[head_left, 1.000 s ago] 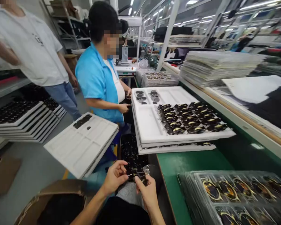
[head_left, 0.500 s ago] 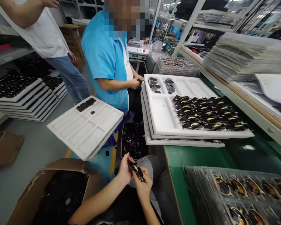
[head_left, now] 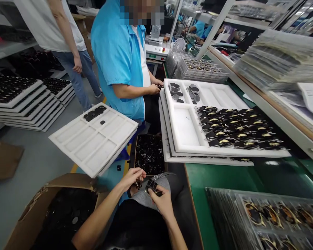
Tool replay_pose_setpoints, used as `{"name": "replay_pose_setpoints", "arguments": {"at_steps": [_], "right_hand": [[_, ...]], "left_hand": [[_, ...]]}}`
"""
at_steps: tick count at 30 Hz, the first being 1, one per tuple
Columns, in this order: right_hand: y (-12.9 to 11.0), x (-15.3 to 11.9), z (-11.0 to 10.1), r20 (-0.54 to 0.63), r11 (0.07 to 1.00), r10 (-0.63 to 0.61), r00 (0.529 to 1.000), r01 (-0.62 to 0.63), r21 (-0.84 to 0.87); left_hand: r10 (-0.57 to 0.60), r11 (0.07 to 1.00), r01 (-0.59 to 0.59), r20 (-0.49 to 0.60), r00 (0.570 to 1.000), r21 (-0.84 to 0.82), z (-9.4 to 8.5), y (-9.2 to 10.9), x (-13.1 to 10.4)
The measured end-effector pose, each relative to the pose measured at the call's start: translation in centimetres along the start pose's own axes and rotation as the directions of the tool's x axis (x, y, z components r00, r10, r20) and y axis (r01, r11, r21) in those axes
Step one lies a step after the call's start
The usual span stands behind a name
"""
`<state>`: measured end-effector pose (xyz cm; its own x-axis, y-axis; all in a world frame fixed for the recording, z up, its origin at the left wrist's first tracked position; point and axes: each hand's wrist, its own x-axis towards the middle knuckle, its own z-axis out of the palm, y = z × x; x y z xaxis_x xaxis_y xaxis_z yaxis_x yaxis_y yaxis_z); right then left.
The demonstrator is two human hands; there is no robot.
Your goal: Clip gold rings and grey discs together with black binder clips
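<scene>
Over my lap, my left hand [head_left: 132,178] pinches a small dark clip with thin metal wires [head_left: 138,183]. Beside it, a short gap to the right, my right hand [head_left: 161,198] grips a dark piece with a shiny surface [head_left: 151,185], its thumb on top. What exactly that piece is I cannot make out. Just beyond my hands sits a bin of black clips [head_left: 149,152]. At the right, a white foam tray [head_left: 184,133] holds rows of black clipped pieces [head_left: 237,126] and grey discs [head_left: 175,92].
A cardboard box [head_left: 67,180] with black pieces stands at the lower left. Beyond it is another white tray [head_left: 104,139]. Clear trays with gold-rimmed lenses [head_left: 276,211] lie on the green table [head_left: 219,177]. A person in blue [head_left: 117,62] sits ahead; another [head_left: 78,69] stands at left.
My hands have moved apart, the left one leftward with a clip in it. The dark piece stays in my right hand. The standing person's arm has come down.
</scene>
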<state>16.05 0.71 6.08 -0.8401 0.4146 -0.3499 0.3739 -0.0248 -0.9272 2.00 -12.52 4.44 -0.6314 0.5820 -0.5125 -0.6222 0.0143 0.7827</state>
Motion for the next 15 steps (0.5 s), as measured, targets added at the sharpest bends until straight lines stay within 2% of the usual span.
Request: {"name": "replay_pose_setpoints", "arguments": {"at_steps": [4,9,11,15], "right_hand": [[-0.6,0.3,-0.3,0.184,0.997,0.055,0.981,-0.045,-0.057],[-0.4,0.2,-0.2,0.225,0.993,0.114,0.968,-0.106,-0.047],[-0.1,0.1,-0.4,0.204,0.992,0.123,0.971,-0.123,-0.015],[0.9,0.1,-0.6,0.176,0.985,0.151,0.973,-0.163,0.052]], "left_hand": [[0.03,0.977,-0.058,0.136,0.99,0.206,0.5,0.9,-0.7],[0.206,0.836,-0.245,0.133,0.97,0.492,2.5,0.1,0.1],[0.229,0.83,-0.253,0.111,0.967,0.497,3.2,-0.4,0.5],[0.206,0.887,-0.207,0.048,0.977,0.412,3.9,-1.0,2.0]]}}
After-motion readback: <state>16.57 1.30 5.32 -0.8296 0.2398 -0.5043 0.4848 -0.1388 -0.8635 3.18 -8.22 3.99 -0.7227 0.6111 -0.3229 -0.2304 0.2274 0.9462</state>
